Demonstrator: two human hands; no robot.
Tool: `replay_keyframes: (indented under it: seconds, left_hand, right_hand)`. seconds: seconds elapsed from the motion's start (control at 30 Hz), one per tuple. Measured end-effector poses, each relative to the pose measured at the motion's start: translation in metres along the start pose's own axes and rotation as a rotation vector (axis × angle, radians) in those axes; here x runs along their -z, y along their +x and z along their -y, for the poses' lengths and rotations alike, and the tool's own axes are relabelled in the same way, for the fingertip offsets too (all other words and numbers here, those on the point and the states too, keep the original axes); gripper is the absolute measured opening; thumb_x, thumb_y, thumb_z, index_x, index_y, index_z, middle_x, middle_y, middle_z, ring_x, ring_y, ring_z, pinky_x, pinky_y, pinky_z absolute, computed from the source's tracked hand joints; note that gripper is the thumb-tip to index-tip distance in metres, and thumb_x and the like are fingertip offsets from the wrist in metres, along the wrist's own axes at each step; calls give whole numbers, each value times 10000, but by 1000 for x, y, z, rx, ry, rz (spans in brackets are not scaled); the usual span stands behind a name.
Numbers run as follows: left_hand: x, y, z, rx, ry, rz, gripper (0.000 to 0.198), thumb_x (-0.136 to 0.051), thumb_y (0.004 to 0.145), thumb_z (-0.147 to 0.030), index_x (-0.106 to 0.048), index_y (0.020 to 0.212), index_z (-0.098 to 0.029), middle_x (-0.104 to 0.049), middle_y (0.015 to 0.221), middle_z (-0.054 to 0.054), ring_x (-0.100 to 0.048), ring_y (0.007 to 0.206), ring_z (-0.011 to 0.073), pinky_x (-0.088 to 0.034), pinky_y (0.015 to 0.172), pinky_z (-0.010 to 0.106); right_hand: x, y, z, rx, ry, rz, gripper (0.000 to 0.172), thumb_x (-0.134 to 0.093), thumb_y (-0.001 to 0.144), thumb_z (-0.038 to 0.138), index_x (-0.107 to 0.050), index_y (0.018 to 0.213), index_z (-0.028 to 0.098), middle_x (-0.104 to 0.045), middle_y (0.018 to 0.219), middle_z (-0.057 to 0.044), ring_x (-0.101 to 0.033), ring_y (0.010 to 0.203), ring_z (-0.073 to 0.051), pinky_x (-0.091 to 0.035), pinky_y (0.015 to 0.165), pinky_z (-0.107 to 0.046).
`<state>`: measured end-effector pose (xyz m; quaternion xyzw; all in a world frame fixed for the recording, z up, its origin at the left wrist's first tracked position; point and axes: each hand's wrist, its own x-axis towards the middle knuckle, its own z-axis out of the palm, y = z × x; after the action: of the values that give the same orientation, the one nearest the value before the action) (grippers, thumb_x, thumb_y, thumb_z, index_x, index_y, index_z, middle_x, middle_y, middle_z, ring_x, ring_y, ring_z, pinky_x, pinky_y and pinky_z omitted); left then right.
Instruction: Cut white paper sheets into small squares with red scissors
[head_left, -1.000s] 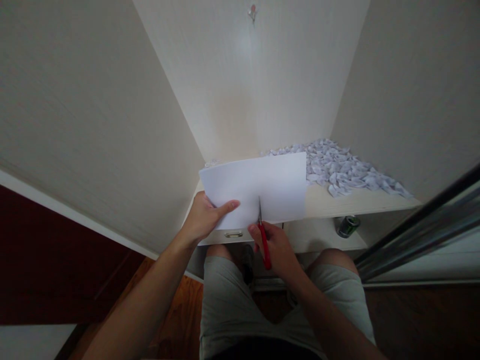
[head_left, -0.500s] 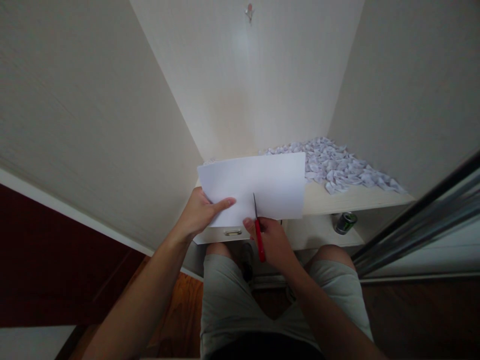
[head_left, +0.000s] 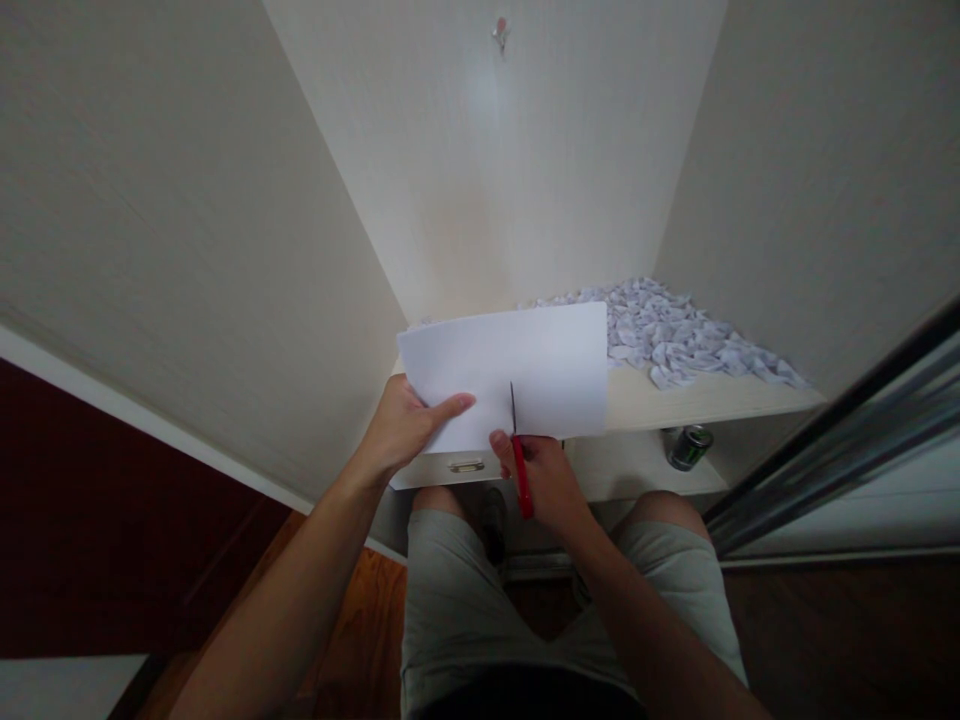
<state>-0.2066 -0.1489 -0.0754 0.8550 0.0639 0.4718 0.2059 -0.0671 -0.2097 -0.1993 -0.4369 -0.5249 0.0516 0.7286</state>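
My left hand (head_left: pixel 405 428) grips the lower left part of a white sheet of paper (head_left: pixel 540 365), thumb on its front. The sheet is held up in front of me above a light wooden shelf (head_left: pixel 697 398). My right hand (head_left: pixel 544 480) is closed round red-handled scissors (head_left: pixel 519 465). Their dark blade points up into the sheet's lower edge, near its middle.
A heap of small white paper scraps (head_left: pixel 675 335) covers the shelf's right back part. A drawer with a metal handle (head_left: pixel 466 466) sits under the shelf. A green can (head_left: pixel 690 447) lies below at the right. A sliding door frame (head_left: pixel 847 440) runs along the right.
The scissors and my right hand have moved slightly up and left along the sheet's lower edge. The sheet has barely shifted.
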Motion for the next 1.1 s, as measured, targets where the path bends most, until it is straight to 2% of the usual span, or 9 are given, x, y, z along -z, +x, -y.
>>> replay_keyframes:
  seconds: [0.13, 0.37, 0.67, 0.87, 1.0, 1.1]
  left_hand:
    - [2, -2, -4, -21, 37, -16, 528, -854, 702, -400, -717, 1118, -106, -744, 1141, 149, -719, 948, 252, -585, 841, 355]
    - [1, -4, -11, -19, 92, -40, 506, -846, 694, -400, -722, 1079, -96, -756, 1086, 149, -722, 898, 257, -593, 789, 354]
    - [4, 0, -2, -16, 52, -31, 535, -853, 695, -395, -711, 1107, -85, -751, 1103, 155, -716, 908, 247, -585, 801, 344]
    - [5, 1, 5, 4, 36, -26, 541, -849, 707, -384, -705, 1137, -89, -742, 1135, 161, -716, 925, 243, -580, 825, 350]
    - [6, 2, 7, 15, 49, -30, 528, -851, 706, -381, -711, 1128, -96, -744, 1129, 158, -717, 923, 241, -580, 821, 343]
    - [6, 2, 8, 16, 41, -37, 545, -861, 693, -387, -710, 1132, -100, -742, 1141, 155, -716, 934, 244, -579, 831, 346]
  right_hand:
    - [-3, -1, -2, -15, 47, -3, 681, -501, 823, 814, -526, 538, 196, -491, 479, -14, -448, 492, -140, -331, 522, -282]
    - [-5, -2, 0, -70, 131, 13, 704, -532, 778, 844, -548, 521, 189, -500, 464, -13, -437, 445, -122, -336, 491, -274]
    - [-7, -2, -2, -100, 185, 6, 710, -571, 736, 859, -547, 498, 190, -500, 426, -14, -442, 395, -116, -353, 451, -267]
    - [-14, -2, -6, -144, 270, -10, 682, -646, 676, 842, -615, 582, 167, -526, 440, -9, -482, 372, -128, -342, 383, -250]
    - [-16, -3, -8, -170, 309, -3, 663, -658, 681, 822, -656, 650, 159, -533, 449, -3, -497, 364, -136, -344, 364, -248]
    - [-15, -1, -11, -150, 267, 10, 654, -646, 706, 816, -632, 623, 168, -533, 447, -8, -496, 370, -137, -349, 374, -251]
